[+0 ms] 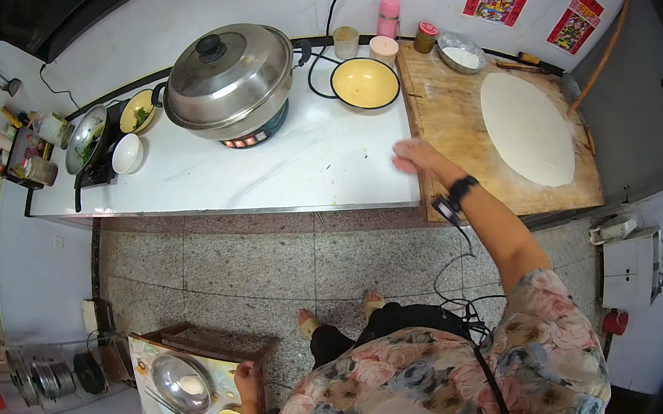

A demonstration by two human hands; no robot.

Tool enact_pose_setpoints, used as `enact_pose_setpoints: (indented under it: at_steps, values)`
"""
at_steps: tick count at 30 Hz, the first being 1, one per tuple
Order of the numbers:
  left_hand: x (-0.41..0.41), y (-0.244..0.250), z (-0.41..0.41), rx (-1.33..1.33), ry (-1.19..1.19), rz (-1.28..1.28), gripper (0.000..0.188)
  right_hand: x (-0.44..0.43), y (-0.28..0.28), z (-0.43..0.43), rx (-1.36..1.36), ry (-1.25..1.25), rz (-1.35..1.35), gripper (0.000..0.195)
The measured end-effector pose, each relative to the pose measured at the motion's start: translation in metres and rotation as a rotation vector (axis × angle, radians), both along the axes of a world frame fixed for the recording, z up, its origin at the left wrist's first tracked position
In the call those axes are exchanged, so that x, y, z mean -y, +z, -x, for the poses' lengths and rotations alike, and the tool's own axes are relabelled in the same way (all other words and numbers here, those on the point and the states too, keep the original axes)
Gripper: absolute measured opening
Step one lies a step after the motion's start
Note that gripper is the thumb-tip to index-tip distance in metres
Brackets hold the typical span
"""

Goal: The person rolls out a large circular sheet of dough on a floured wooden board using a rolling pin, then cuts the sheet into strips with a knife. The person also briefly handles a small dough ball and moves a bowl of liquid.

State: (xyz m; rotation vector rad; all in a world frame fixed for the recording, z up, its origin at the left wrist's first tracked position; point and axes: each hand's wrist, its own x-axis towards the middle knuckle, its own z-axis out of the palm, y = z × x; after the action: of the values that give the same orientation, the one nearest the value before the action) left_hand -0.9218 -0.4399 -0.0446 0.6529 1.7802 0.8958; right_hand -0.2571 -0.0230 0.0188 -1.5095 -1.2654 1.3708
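My right hand (417, 157), blurred, hovers over the white marble-patterned counter by the left edge of the wooden board (452, 130). Its fingers are loosely apart, with nothing visible in them. A large rolled-out sheet of dough (528, 128) lies on the board, to the right of this hand. Down at the lower left, my left hand (247, 379) is near the edge of a small table (145, 410); its fingers are curled and too small to read clearly. Beside it on that table stands a metal bowl (163, 376) with a pale lump of dough (192, 384) inside.
A lidded steel electric pot (228, 77) stands on the counter with its panel lit. Around it are a yellow bowl (364, 82), a white bowl (127, 154) and a frying pan (88, 137) with greens. A metal bowl of flour (462, 57) sits at the board's back edge.
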Motion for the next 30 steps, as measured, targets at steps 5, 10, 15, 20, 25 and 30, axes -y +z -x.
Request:
enact_pose_setpoints:
  at_steps: [5, 10, 15, 20, 25, 30]
  values:
    - [0.071, 0.025, 0.007, 0.105, 0.211, 0.283, 0.010, -0.108, 0.007, 0.055, -0.259, -0.479, 0.259, 0.051]
    - [0.103, 0.097, -0.006, 0.031, 0.282, 0.449, 0.008, -0.153, -0.029, 0.064, -0.445, -0.638, 0.253, 0.039]
    - [0.118, 0.073, 0.026, 0.009, 0.172, 0.492, 0.017, -0.147, -0.063, 0.036, -0.312, -0.744, 0.071, 0.023]
    - [0.061, 0.101, -0.016, -0.019, 0.097, 0.466, 0.016, -0.056, -0.021, 0.063, -0.256, -0.464, 0.142, 0.017]
    - [-0.014, 0.061, -0.008, 0.075, -0.129, 0.125, 0.029, 0.032, 0.059, 0.100, -0.300, -0.083, 0.182, 0.021]
    - [-0.115, 0.116, -0.061, 0.218, -0.207, 0.016, 0.035, 0.081, 0.097, 0.182, -0.383, 0.343, 0.299, 0.031]
